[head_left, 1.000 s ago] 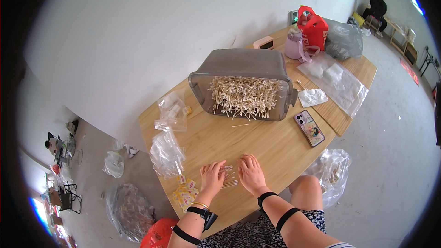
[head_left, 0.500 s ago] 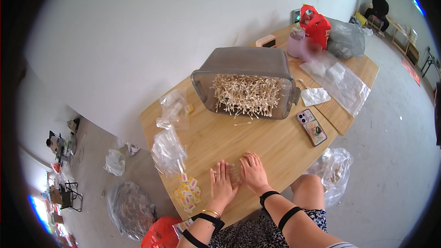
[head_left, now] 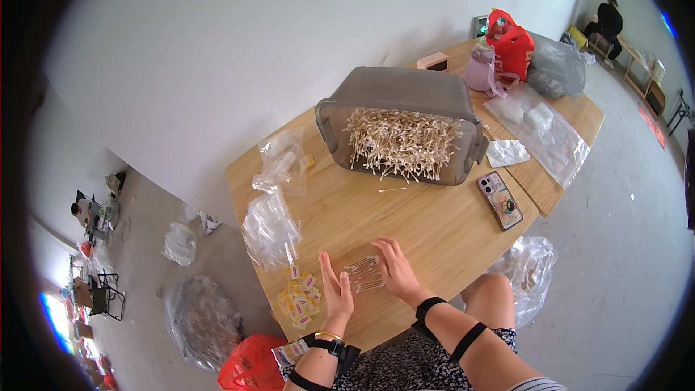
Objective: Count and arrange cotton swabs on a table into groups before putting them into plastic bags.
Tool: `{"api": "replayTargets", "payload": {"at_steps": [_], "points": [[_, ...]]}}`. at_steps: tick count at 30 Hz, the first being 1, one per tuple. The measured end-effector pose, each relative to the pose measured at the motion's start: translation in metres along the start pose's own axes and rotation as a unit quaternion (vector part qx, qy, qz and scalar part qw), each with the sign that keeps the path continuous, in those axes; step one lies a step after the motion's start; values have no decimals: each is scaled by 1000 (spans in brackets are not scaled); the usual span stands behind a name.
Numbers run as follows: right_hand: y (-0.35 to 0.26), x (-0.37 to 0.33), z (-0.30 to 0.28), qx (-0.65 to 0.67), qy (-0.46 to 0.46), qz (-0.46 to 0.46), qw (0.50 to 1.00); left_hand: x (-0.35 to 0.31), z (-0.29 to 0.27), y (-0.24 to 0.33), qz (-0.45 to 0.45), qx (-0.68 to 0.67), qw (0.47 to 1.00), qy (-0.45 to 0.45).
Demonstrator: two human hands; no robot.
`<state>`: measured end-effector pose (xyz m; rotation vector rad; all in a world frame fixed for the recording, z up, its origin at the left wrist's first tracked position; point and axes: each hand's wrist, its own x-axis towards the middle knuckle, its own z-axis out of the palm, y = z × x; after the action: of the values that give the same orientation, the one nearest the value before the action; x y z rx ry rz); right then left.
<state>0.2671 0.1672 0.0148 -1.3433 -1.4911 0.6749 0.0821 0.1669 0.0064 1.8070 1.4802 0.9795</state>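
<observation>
And here a small row of cotton swabs (head_left: pixel 366 274) is lying on the near desk (head_left: pixel 340 216), the left hand (head_left: pixel 336 292) standing edgewise, straight-fingered and released, the right hand (head_left: pixel 395 271) resting loosely unclenched alongside, while a grey tub (head_left: pixel 405 85) is lying beyond.

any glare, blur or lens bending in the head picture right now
Head view: dark corners and fisheye bending toward the rim; the bright opening at lower left is washed out with blue fringing; white glints on the clear plastic bags; soft shadow on the wall near the red bag; left hand and right hand look fairly sharp.
</observation>
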Motion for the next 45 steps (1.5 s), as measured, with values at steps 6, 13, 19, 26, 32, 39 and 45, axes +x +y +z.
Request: {"api": "replayTargets", "payload": {"at_steps": [6,13,19,26,32,39,45], "points": [[-8,8,37,27,-27,-38,999,10,37,3,8,-130,991,-24],[-3,-5,9,16,93,34,995,8,20,11,23,-52,998,38],[3,-25,-14,-24,96,32,995,10,13,23,73,97,989,-87],[0,-43,-28,-46,22,62,997,-7,8,26,62,66,988,-121],[-14,-54,-24,-271,-177,-36,946,-18,-6,5,64,137,985,-87],[-5,-42,2,-326,-176,-45,928,-29,-4,3,30,331,929,-163],[-4,-41,19,-384,-183,-86,901,-30,4,1,42,302,942,-139]]}}
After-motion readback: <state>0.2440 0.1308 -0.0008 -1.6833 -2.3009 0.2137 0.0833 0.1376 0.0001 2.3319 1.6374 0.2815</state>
